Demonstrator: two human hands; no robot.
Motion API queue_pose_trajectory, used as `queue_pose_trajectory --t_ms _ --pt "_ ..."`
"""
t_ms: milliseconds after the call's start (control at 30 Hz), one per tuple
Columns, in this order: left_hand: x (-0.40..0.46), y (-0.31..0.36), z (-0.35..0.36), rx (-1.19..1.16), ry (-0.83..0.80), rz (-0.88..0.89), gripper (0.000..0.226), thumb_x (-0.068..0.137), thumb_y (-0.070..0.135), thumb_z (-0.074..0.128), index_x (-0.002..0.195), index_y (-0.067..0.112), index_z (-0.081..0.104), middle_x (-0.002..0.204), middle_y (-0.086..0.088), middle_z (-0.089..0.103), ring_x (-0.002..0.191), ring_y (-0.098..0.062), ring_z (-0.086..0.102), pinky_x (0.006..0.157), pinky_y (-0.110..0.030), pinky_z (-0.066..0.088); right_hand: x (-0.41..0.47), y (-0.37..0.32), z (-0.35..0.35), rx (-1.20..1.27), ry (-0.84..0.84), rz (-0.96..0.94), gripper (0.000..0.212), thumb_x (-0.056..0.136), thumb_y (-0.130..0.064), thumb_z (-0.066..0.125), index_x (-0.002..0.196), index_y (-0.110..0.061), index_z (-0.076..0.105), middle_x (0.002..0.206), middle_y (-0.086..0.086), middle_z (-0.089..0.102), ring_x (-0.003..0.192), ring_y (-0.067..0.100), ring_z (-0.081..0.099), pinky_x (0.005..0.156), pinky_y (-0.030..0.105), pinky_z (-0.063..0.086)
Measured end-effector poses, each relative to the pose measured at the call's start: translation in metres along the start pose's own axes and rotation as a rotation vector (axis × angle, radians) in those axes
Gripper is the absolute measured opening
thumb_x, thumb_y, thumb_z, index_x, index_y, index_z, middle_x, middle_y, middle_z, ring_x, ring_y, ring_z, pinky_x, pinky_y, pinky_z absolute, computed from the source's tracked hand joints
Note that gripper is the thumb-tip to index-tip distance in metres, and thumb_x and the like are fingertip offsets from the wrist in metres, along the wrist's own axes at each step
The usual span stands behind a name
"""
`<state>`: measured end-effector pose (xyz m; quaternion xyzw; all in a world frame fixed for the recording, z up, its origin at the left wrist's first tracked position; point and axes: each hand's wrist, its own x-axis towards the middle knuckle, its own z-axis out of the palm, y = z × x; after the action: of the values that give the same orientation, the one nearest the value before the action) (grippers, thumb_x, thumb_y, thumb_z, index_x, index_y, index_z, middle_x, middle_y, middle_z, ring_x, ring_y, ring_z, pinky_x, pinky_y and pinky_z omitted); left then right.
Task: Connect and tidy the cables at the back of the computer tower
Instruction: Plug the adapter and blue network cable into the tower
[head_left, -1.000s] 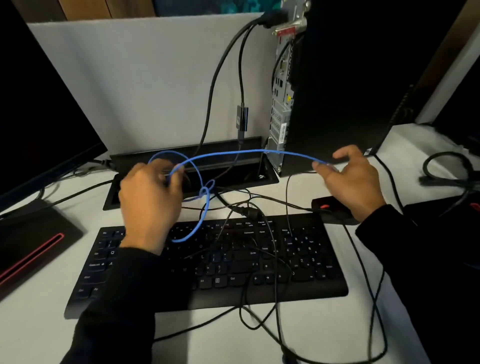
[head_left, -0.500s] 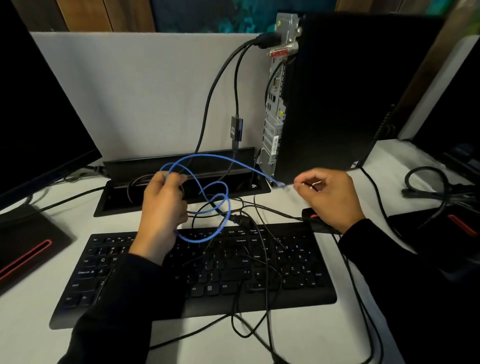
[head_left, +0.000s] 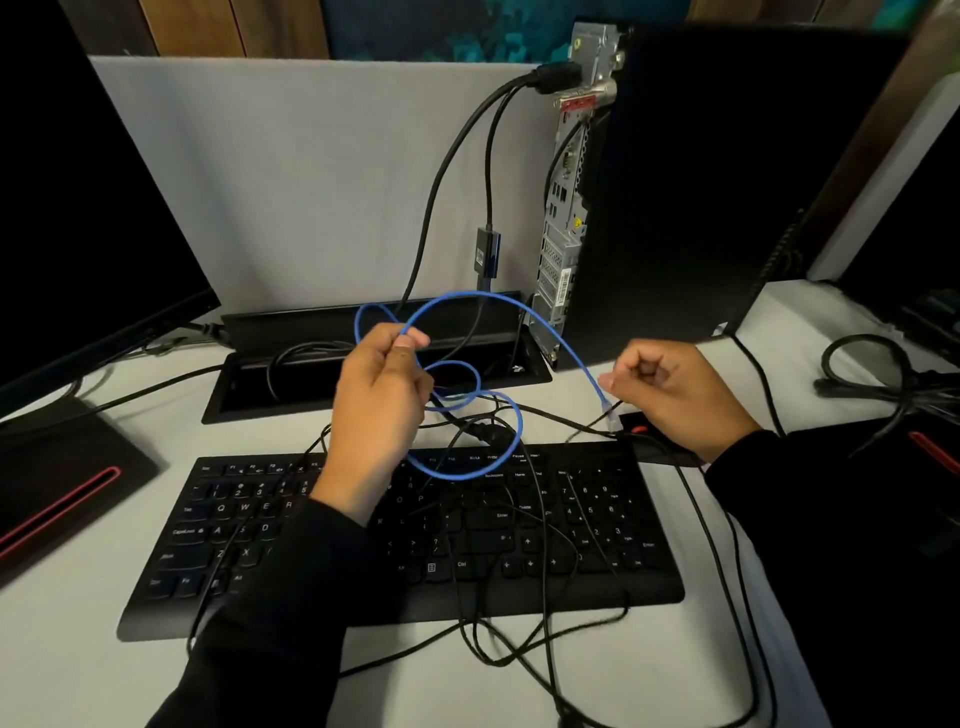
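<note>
The black computer tower (head_left: 685, 208) stands at the back right, its metal rear panel (head_left: 566, 208) facing left. Two black cables (head_left: 550, 78) are plugged in at the panel's top, and one carries a small adapter (head_left: 488, 254). My left hand (head_left: 384, 400) is closed on several loose loops of a thin blue cable (head_left: 467, 467) above the keyboard. From the loops the blue cable arcs right to my right hand (head_left: 680, 400), whose curled fingertips pinch it just above its clear plug (head_left: 612, 418). The plug dangles free, below and in front of the panel.
A black keyboard (head_left: 415, 551) lies under tangled thin black cables (head_left: 540, 597). Behind it is an open cable well (head_left: 260, 395). A monitor (head_left: 78, 208) and its red-striped base (head_left: 57, 483) stand at the left. A black mouse (head_left: 641, 434) and more cables (head_left: 872, 374) lie at the right.
The blue cable was stretched taut between my hands. My right hand slid along to its plug end, both hands came closer, and the slack gathered into loops at my left hand.
</note>
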<state>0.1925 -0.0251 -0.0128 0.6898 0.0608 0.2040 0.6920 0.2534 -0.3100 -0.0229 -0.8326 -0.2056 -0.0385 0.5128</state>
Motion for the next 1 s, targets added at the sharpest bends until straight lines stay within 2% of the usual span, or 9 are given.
queue_pose_trajectory --t_ms 33,67,200,367,533,667,800,867,1000 --pt "0.0 -0.001 0.0 0.0 -0.005 -0.006 0.029 0.107 0.014 0.04 0.092 0.021 0.063 0.053 0.0 0.037 0.047 -0.013 0.031 0.044 -0.023 0.025 -0.001 0.0 -0.001 0.005 -0.022 0.016 0.01 0.092 -0.001 0.072 0.083 -0.005 0.07 0.079 0.014 0.067 0.072 0.023 0.063 0.074 0.031 0.052" --pt "0.0 -0.001 -0.001 -0.015 0.008 -0.015 0.028 0.107 0.014 0.04 0.092 0.02 0.063 0.055 -0.002 0.036 0.047 -0.013 0.031 0.043 -0.023 0.025 -0.002 0.001 -0.003 0.004 -0.029 0.032 0.013 0.091 0.004 0.07 0.086 -0.008 0.074 0.083 0.012 0.071 0.077 0.024 0.067 0.078 0.031 0.055" --pt "0.009 0.002 -0.014 -0.164 0.17 -0.076 0.029 0.104 0.007 0.037 0.087 0.019 0.058 0.049 0.007 0.036 0.046 -0.009 0.03 0.042 -0.018 0.019 -0.003 0.0 -0.007 -0.026 -0.018 0.044 0.016 0.09 0.0 0.072 0.085 -0.013 0.08 0.084 0.004 0.077 0.085 0.021 0.072 0.084 0.033 0.057" --pt "0.019 -0.004 -0.036 -0.198 0.312 -0.156 0.028 0.103 0.009 0.037 0.085 0.021 0.055 0.054 0.004 0.036 0.046 -0.01 0.029 0.04 -0.017 0.02 -0.003 -0.001 -0.007 -0.013 -0.043 0.032 0.013 0.089 -0.006 0.076 0.085 -0.016 0.083 0.079 0.01 0.069 0.081 0.039 0.064 0.079 0.052 0.053" --pt "0.016 -0.007 -0.035 -0.173 0.305 -0.178 0.026 0.102 0.007 0.036 0.087 0.019 0.055 0.05 0.005 0.035 0.043 -0.01 0.025 0.04 -0.018 0.02 -0.003 0.001 -0.008 -0.002 -0.101 0.012 0.014 0.09 -0.005 0.076 0.095 -0.016 0.083 0.082 0.011 0.066 0.083 0.043 0.059 0.076 0.042 0.049" --pt "0.012 -0.005 -0.029 -0.003 0.148 -0.135 0.027 0.104 0.011 0.042 0.092 0.019 0.066 0.056 0.001 0.036 0.046 -0.01 0.028 0.04 -0.02 0.021 -0.002 -0.001 -0.007 -0.025 -0.15 0.01 0.017 0.091 -0.005 0.074 0.099 -0.017 0.083 0.08 0.007 0.066 0.081 0.034 0.06 0.075 0.03 0.049" --pt "0.002 -0.003 -0.015 0.339 -0.088 0.007 0.026 0.104 0.02 0.048 0.103 0.025 0.074 0.045 0.013 0.042 0.042 -0.004 0.033 0.044 -0.024 0.029 -0.002 -0.003 -0.002 -0.028 -0.181 -0.007 0.019 0.092 -0.006 0.074 0.096 -0.022 0.082 0.083 0.01 0.068 0.08 0.035 0.059 0.074 0.029 0.049" --pt "-0.003 0.001 -0.004 0.482 -0.2 0.049 0.025 0.104 0.02 0.05 0.105 0.028 0.074 0.044 0.015 0.047 0.041 -0.005 0.039 0.045 -0.017 0.032 -0.002 -0.005 0.0 -0.038 -0.176 -0.012 0.019 0.092 -0.005 0.074 0.095 -0.023 0.082 0.084 0.006 0.071 0.078 0.028 0.063 0.075 0.026 0.05" --pt "-0.016 0.01 0.024 0.509 -0.412 0.144 0.026 0.105 0.016 0.049 0.108 0.027 0.073 0.049 0.013 0.051 0.043 -0.008 0.043 0.049 -0.015 0.032 -0.004 -0.007 0.004 -0.085 -0.164 0.016 0.016 0.093 -0.008 0.074 0.095 -0.021 0.082 0.089 -0.008 0.078 0.085 0.01 0.072 0.083 0.021 0.055"
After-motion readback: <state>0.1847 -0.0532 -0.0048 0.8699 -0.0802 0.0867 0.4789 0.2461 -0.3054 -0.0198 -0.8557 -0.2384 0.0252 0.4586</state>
